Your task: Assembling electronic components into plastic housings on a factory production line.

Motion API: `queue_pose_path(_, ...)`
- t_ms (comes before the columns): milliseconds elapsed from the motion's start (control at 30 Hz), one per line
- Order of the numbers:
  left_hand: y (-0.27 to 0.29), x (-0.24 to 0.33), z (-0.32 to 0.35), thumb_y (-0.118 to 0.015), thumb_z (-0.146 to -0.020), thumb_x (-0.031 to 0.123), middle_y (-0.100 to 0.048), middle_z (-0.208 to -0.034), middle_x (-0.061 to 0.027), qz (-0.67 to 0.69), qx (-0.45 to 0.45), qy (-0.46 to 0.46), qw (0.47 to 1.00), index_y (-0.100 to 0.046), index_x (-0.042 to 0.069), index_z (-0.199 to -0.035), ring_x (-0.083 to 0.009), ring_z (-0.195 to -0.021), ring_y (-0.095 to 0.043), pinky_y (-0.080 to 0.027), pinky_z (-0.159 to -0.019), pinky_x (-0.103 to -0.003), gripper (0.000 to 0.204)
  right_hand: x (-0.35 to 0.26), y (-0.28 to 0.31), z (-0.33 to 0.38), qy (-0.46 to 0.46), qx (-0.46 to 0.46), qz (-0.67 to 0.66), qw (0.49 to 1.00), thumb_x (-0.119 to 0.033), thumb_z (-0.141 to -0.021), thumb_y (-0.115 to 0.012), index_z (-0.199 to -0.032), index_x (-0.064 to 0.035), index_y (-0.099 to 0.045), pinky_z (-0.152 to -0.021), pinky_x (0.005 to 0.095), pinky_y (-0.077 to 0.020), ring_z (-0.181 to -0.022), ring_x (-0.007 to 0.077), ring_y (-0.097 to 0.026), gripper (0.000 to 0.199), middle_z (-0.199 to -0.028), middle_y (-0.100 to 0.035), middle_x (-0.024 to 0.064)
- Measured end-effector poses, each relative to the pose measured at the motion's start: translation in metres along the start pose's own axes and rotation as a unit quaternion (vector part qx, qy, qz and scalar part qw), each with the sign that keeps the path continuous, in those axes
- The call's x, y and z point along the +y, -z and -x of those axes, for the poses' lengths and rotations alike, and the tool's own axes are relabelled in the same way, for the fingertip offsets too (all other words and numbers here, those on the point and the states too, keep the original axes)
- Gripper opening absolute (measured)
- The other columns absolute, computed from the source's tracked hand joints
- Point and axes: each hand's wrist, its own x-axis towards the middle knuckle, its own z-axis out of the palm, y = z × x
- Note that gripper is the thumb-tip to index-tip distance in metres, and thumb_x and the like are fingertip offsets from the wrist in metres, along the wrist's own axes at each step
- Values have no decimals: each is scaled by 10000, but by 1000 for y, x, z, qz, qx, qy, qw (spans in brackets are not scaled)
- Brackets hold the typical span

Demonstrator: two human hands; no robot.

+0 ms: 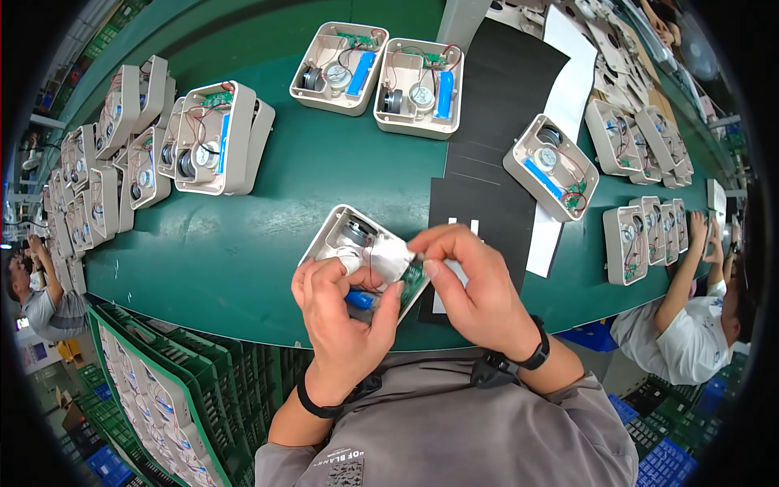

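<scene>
One open beige housing [389,253] occupies the left grip [342,307]; right grip [480,286] seems pinched narrow.

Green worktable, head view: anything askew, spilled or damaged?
One open beige plastic housing looks askew: it lies alone, turned diagonally across the black sheet and white sheet on the right. The green tabletop has pale scuffs left of centre, and the black sheet bears thin pale lines; scratches or cuts, I can't tell. No spill visible.
</scene>
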Motion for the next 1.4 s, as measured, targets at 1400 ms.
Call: queue_pose_path(1400, 8, -1, 19, -869, -771, 80, -738, -875, 40, 46, -22, 29, 998, -566, 85, -1089, -243, -1024, -601, -264, -1121, -630, 439, -17, 7, -44, -19, -275, 89, 957, -49, -1003, -572, -1067, 8, -486, -726, 475, -514, -844, 421, -662, 121, -924, -649, 195)
